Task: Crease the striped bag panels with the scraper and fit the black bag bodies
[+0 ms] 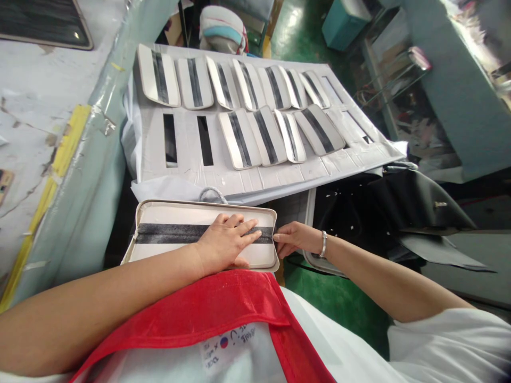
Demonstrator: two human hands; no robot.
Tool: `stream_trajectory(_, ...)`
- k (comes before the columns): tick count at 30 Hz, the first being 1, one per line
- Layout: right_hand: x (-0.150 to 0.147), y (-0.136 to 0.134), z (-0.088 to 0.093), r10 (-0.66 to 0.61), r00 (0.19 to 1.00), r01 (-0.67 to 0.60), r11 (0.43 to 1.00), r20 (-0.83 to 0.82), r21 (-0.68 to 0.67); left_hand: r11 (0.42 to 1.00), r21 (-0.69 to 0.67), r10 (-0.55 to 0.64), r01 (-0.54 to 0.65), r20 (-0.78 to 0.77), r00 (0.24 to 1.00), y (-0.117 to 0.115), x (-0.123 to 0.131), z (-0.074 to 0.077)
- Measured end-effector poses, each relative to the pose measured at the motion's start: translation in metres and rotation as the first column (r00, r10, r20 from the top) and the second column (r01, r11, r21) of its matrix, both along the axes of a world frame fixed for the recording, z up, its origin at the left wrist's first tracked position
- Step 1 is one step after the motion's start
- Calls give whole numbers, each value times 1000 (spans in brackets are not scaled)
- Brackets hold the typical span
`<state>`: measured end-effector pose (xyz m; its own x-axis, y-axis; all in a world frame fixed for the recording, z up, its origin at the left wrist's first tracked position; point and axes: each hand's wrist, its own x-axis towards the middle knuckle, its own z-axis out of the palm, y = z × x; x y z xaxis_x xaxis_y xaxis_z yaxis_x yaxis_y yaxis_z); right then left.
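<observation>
In front of my body lies a long cream panel [171, 255] with rounded corners, a raised rim and a black strip [167, 233] along its middle. My left hand [225, 239] rests flat on the panel's right half, fingers spread across the strip. At the panel's right end, my right hand [293, 238] pinches the edge where the strip meets it, and the rim looks bent inward there. Whether its fingertips hold the strip's end or only the rim, I cannot tell. Part of the panel is hidden under my left hand and forearm.
Beyond it, a pale covered rack [183, 178] with dark slots bears two rows of similar striped panels [235, 138]. A worktable [40, 106] with yellow tape stands at left. Black sheets [419, 199] lie at right, and a teal bin [345, 24] stands behind.
</observation>
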<state>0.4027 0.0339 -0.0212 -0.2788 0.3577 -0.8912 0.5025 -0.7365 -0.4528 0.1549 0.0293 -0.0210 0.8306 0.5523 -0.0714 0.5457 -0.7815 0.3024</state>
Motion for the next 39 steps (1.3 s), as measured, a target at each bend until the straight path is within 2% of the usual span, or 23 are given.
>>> stream_trajectory(5, -11, -2, 9, 10, 997, -15, 998, 83, 54, 1000, -6, 5, -5, -26, 1000, 2, 3, 5)
stream_trajectory(10, -19, -9, 9, -19, 961, -6, 996, 277, 89, 1000, 3, -21, 21, -48, 999, -3, 0, 18)
stream_trajectory(14, -22, -8, 4, -13, 966, -12, 995, 257, 94, 998, 28, 56, -55, -32, 998, -8, -5, 16)
stream_trajectory(16, -24, -10, 7, -33, 970, 5, 993, 240, 114, 996, -2, 87, -87, 43, 995, -13, -3, 17)
stream_trajectory(19, -26, -15, 14, -102, 968, 70, 987, 230, 145, 987, -139, 114, -81, 249, 962, -23, -6, 24)
stream_trajectory(21, -26, -17, 17, -135, 966, 99, 981, 221, 164, 964, -244, 197, -106, 389, 900, -30, -22, 33)
stream_trajectory(22, -26, -18, 18, -141, 966, 106, 980, 217, 167, 944, -280, 287, -174, 441, 850, -32, -35, 38)
stream_trajectory(23, -26, -18, 18, -145, 967, 111, 979, 208, 169, 907, -320, 403, -273, 477, 781, -33, -53, 41)
stream_trajectory(24, -25, -19, 18, -146, 970, 112, 979, 197, 172, 834, -351, 552, -426, 502, 666, -33, -73, 42)
stream_trajectory(25, -25, -19, 18, -142, 973, 110, 979, 184, 174, 704, -396, 703, -589, 505, 501, -31, -96, 42)
stream_trajectory(26, -25, -19, 18, -138, 975, 108, 979, 172, 175, 528, -481, 829, -700, 472, 301, -29, -118, 39)
stream_trajectory(27, -24, -19, 17, -136, 977, 108, 979, 165, 173, 363, -610, 915, -705, 376, 145, -25, -139, 34)
stream_trajectory(28, -23, -18, 16, -135, 978, 110, 981, 159, 160, 246, -747, 967, -618, 232, 105, -22, -158, 27)
stream_trajectory(30, -20, -17, 13, -137, 979, 120, 986, 154, 113, 156, -847, 984, -509, 90, 151, -16, -183, 12)
stream_trajectory(32, -16, -15, 8, -135, 980, 128, 990, 143, 60, 123, -895, 975, -429, 28, 220, -13, -194, 1)
stream_trajectory(34, -12, -13, 5, -129, 983, 128, 992, 129, 17, 92, -930, 964, -356, -6, 265, -10, -195, -4)
stream_trajectory(36, -12, -12, 4, -125, 982, 127, 992, 139, -6, 83, -946, 945, -314, -26, 327, -8, -192, -2)
stream_trajectory(39, -18, -10, 8, -112, 973, 107, 994, 201, 37, 128, -923, 903, -363, -43, 427, -1, -189, 3)
